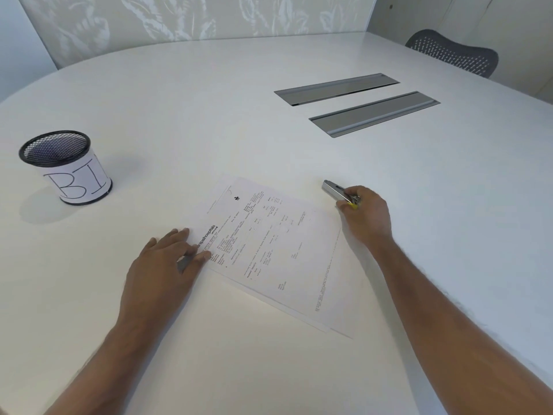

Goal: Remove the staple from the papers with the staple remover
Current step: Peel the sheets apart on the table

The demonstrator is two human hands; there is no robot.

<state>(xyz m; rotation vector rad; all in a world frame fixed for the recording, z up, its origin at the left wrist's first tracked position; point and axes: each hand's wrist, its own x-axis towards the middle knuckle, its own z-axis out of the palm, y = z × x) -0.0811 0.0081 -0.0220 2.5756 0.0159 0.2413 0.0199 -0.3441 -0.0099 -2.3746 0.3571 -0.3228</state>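
Note:
A few printed white papers (278, 253) lie slanted on the white table in front of me. My left hand (167, 262) rests flat, fingers straight, with the fingertips pressing the papers' left edge. Just past the papers' far right corner, my right hand (366, 215) grips a silver metal staple remover (333, 191) with a yellow part at its base; the tool's nose points up and left, close to the table. The staple itself is too small to make out.
A black mesh cup (64, 166) with a white paper label stands at the far left. Two grey metal cable hatches (356, 103) are set into the table behind the papers. A dark mesh chair back (453, 53) shows at the far right edge.

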